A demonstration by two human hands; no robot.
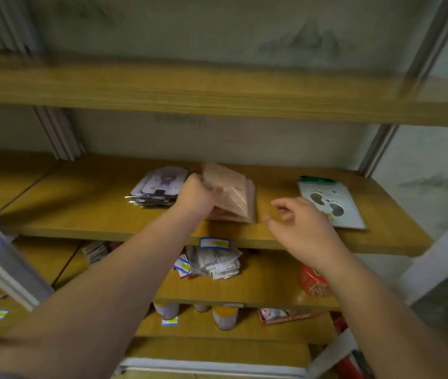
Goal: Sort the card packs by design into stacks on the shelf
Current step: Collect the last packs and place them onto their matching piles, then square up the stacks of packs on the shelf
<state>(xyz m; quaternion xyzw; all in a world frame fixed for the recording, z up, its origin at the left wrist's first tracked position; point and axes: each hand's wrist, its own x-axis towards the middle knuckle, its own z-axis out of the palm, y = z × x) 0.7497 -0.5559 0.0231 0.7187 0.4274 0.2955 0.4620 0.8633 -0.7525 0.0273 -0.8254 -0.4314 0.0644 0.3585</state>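
The pink card packs [231,196] sit at the centre of the frame on the middle shelf [86,212], and your left hand [196,196] is closed on their left edge, tilting the bundle up so its upper end leans back toward the wall. Your right hand [299,225] hangs just right of them with fingers loosely curled and apart, holding nothing and touching no pack.

Left of centre, just beside your left hand, a purple-design stack [154,191] already lies flat and looks fairly squared. At the right of the frame the paw-print packs [332,205] lie flat too, with something green [318,179] poking out behind them; blur hides how many are there.

So you appear well along: three designs stand in three separate places on this shelf. What seems left is laying the pink bundle down flat and evening its edges. On the shelf below, a loose heap of white packets [217,262] shows at centre; I cannot tell whether those belong to this sorting.
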